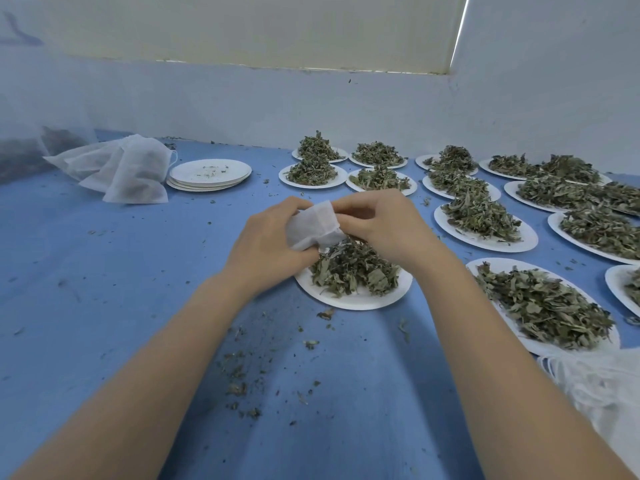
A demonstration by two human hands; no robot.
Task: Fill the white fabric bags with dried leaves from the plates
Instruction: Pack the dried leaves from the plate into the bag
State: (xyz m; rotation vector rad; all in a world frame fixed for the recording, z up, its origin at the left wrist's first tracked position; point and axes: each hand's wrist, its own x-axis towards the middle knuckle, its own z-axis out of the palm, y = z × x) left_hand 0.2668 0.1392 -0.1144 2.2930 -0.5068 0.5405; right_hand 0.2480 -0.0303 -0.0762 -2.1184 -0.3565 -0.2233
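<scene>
Two bare forearms reaching up from the bottom edge. Left hand point(266, 237) and right hand point(381, 223) both pinched on a small white fabric bag point(311, 225), held just above a white round paper plate point(353, 299) heaped with dried green leaves point(353, 268). Crumbled leaf bits point(239, 372) scattered over the blue cloth-covered bench point(104, 271). Many more leaf-laden plates point(485, 223) off to the right. Far left, a stack of emptied white plates point(209, 174) beside a pile of filled white bags point(124, 168). Loose white bags point(602, 382) at lower right.
</scene>
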